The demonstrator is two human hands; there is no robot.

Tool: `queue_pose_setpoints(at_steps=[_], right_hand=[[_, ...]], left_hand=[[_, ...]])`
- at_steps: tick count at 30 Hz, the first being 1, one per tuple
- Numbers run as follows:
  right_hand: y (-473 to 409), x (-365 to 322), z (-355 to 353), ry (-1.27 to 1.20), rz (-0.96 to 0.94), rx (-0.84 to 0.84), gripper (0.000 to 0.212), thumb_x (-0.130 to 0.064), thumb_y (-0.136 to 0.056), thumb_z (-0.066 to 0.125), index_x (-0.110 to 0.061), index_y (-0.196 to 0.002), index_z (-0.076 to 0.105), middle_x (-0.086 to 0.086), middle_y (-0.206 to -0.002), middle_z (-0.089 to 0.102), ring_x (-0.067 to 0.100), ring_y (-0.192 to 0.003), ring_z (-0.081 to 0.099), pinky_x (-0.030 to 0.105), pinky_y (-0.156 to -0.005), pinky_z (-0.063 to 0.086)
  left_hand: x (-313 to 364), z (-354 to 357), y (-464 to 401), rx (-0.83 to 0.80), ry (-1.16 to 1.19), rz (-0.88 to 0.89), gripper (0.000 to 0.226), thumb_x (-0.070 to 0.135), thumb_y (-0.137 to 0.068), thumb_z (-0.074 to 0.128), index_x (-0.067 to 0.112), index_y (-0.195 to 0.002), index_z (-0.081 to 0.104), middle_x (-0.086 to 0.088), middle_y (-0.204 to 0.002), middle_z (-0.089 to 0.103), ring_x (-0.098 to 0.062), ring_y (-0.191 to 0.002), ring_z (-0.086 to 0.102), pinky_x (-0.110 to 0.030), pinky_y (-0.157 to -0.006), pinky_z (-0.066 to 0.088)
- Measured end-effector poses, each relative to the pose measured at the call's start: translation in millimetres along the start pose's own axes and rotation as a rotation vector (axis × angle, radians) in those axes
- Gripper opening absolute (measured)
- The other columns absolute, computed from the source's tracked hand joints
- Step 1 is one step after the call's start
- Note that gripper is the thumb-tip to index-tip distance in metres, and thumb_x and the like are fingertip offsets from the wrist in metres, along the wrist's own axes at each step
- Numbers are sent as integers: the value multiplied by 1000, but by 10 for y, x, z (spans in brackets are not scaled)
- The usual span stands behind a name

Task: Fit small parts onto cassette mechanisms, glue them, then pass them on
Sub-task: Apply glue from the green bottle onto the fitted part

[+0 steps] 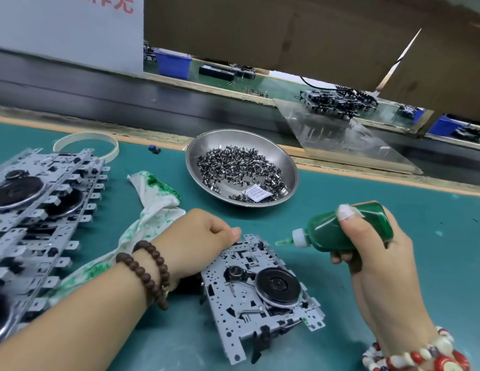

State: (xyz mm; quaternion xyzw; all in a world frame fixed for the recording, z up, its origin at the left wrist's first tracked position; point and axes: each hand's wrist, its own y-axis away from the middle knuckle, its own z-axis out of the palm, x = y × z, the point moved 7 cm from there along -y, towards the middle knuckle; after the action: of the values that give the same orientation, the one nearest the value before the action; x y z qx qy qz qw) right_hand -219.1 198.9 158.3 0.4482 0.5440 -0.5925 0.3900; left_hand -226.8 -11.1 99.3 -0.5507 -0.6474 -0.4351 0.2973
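Here: left hand [206, 234] curled, fingertips pressing far edge of cassette mechanism [260, 293] flat on green bench [394, 199]; right hand [372, 250] gripping green glue bottle [340, 231], nozzle pointing left just above mechanism's far corner.

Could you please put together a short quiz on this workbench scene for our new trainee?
1. True or false: the right hand holds the green plastic glue bottle with its white nozzle pointing towards the grey metal cassette mechanism on the teal mat.
2. What holds the pile of small dark metal parts? A) blue plastic bin B) round steel dish C) cardboard box
3. Fill in: the left hand rests on the mechanism's ____ edge, the one nearest the dish.

Key: 1 true; 2 B, the round steel dish; 3 far.
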Motion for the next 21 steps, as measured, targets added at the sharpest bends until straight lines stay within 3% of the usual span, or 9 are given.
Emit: queue_pose_setpoints(at_steps=[8,14,21], right_hand=[[11,-19,33,24,-11,-29,18,-46,-61,67,-29,-67,65,-5,-61,63,6,-57,58,15,-43,44],[7,-10,36,40,-11,-30,19,-46,-62,67,-29,-68,65,-5,-63,63,7,-59,59,16,-43,44],[5,-20,32,33,-29,-30,6,-34,-70,69,-30,-66,65,-7,-61,63,6,-57,59,15,-43,44]], left_hand=[[1,12,-5,-23,-1,-14,46,38,-90,55,-8,-83,61,-10,-73,54,-17,-67,49,-39,-87,49],[3,6,-3,-15,-7,-13,45,38,-90,55,-6,-81,63,-11,-73,56,-18,-67,50,-38,-85,50],[1,8,-9,-21,-19,-8,47,38,-90,55,-8,-80,61,-10,-70,51,-17,-64,47,-38,-84,50]])
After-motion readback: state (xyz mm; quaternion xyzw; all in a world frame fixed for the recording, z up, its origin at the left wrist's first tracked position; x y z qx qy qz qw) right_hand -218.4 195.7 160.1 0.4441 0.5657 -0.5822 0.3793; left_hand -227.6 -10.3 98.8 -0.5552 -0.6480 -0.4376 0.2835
